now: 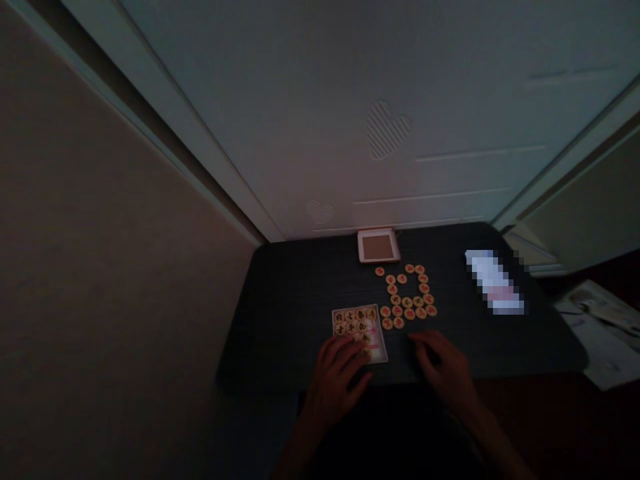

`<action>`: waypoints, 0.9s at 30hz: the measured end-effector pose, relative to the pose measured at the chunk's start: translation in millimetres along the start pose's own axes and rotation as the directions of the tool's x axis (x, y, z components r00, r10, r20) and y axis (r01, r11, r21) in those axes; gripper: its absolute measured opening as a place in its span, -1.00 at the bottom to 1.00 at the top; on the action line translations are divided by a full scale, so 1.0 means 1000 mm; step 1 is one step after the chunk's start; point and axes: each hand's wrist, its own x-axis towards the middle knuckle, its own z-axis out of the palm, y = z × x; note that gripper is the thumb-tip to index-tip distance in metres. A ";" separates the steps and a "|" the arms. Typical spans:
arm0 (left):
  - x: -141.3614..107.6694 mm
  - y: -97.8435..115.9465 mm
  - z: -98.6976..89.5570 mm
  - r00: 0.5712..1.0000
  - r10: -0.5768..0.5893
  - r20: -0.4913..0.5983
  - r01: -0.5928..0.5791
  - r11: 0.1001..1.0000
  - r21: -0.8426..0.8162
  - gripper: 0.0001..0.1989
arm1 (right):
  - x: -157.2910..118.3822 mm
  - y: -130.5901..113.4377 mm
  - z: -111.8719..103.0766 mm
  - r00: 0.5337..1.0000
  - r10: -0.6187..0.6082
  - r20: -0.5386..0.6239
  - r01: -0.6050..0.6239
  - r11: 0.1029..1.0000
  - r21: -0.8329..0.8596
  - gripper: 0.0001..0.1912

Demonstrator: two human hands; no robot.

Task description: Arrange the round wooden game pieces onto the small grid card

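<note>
— Where do we see the black-lettered xiangqi pieces (pixel 351 317)?
— In the shallow white tray (pixel 381 347). Our left hand (pixel 341 377) covers its near-left part, fingers slightly apart.
— And our right hand (pixel 444 360)?
— By the dark table's (pixel 300 287) front edge, on the near side of the loose red-lettered xiangqi pieces (pixel 409 313), fingers curled toward the thumb; we cannot tell whether they pinch anything.

Likely a home: game pieces (pixel 409 314), heart-decorated pale panel (pixel 345 120).
</note>
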 end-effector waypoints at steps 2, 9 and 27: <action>-0.001 0.000 0.001 1.000 0.004 0.005 -0.004 1.000 -0.006 -0.67 | -0.001 -0.001 0.002 1.000 -0.001 -0.002 0.001 1.000 0.011 -0.78; -0.011 -0.023 -0.006 0.955 -0.239 -0.174 0.225 0.969 -0.099 -0.62 | 0.000 -0.006 0.007 0.999 -0.005 0.034 0.004 1.000 0.026 -0.77; 0.010 0.007 -0.017 0.996 -0.043 0.084 0.044 0.999 -0.004 -0.66 | -0.006 -0.029 0.030 0.944 -0.150 0.295 0.131 0.988 0.083 -0.49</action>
